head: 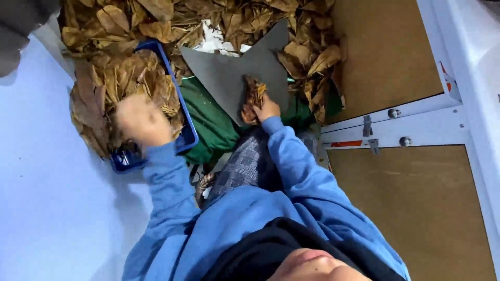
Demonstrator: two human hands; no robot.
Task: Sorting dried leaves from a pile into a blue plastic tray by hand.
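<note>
Right hand (267, 109) pins dried leaf (253, 96) on grey board (229, 73); press flat. Left hand (139, 122) blurred over blue tray (185, 138), grip unclear.

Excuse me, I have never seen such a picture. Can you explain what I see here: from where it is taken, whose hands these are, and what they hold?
There is one picture, taken by a camera worn on a person's head, looking down along the body. The blue sleeves belong to that person. The left hand is blurred; it is over a blue tray full of dry brown leaves, and I cannot tell whether it grips anything. The right hand presses a small bunch of leaves onto a grey board that lies over a green cloth. More dry leaves are heaped behind. At the right stands a white frame with brown panels.
</note>
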